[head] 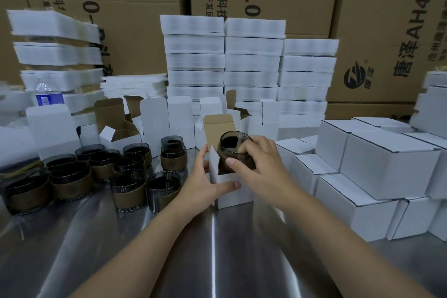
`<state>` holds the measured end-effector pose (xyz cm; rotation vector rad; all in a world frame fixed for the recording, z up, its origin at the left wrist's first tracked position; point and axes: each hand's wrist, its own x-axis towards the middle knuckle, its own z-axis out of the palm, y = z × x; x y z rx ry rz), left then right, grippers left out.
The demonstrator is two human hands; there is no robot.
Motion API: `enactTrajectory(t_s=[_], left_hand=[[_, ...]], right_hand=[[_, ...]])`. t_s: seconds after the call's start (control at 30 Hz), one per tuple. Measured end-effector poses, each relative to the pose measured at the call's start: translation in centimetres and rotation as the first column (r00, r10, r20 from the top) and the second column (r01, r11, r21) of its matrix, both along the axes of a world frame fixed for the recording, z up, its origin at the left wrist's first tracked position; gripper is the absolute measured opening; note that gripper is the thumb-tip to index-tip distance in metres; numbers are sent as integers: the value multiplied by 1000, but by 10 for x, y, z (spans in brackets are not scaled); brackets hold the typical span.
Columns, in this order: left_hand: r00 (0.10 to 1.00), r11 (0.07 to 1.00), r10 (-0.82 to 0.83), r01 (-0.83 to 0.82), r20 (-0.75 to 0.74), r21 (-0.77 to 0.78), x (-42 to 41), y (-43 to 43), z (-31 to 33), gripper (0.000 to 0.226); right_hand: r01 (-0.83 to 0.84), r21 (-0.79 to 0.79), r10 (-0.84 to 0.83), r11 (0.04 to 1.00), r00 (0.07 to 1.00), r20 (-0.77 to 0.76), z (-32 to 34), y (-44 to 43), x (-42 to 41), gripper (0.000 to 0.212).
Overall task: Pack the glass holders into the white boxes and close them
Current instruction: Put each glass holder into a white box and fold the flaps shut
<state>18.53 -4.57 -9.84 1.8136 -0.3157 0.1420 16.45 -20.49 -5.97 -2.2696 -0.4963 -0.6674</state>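
Note:
A dark glass holder (231,145) with a brown sleeve sits tilted, halfway down in the mouth of an open white box (232,195) at the table's middle. My right hand (261,169) grips the holder by its rim and side. The box's left side and front are held by my left hand (205,184), thumb along the front. Its brown-lined lid (219,126) stands up behind the glass. Several more glass holders (96,172) stand on the steel table to the left.
Closed white boxes (377,172) are stacked at the right. Open white boxes (154,123) stand in a row behind. Stacks of flat white packing (251,60), a water bottle (47,94) and big brown cartons (387,19) fill the back. Bare steel table (217,249) lies in front.

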Motion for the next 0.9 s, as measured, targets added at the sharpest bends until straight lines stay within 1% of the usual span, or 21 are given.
enactTrajectory(t_s=[0.1, 0.23, 0.37, 0.47, 0.53, 0.6, 0.77, 0.9], left_hand=[[1000, 1000, -3, 3, 9, -2, 1, 1, 0, 118], [999, 999, -44, 43, 30, 26, 1, 1, -2, 111], [999, 999, -39, 39, 26, 4, 1, 0, -1, 112], [999, 999, -43, 43, 23, -17, 1, 0, -2, 112], [999, 999, -45, 45, 21, -21, 1, 0, -2, 114], [999, 999, -45, 46, 16, -26, 1, 0, -2, 116], [999, 999, -48, 48, 12, -13, 2, 1, -3, 115], [999, 999, -44, 44, 19, 4, 2, 1, -4, 111]], right_hand=[[-64, -12, 64, 998, 997, -31, 0, 0, -1, 4], [-47, -34, 46, 998, 999, -26, -1, 1, -1, 10], [-49, -36, 47, 998, 998, -51, -2, -1, 0, 7], [-34, -84, 29, 996, 998, -62, -4, -1, 2, 9], [-40, -97, 34, 994, 997, -70, -5, -2, 2, 6], [-50, -122, 43, 991, 997, -62, -7, -3, 2, 12], [-12, -248, 15, 969, 1000, 13, -10, -4, 2, 30], [-12, -272, 21, 962, 999, 32, -11, -5, 3, 40]])
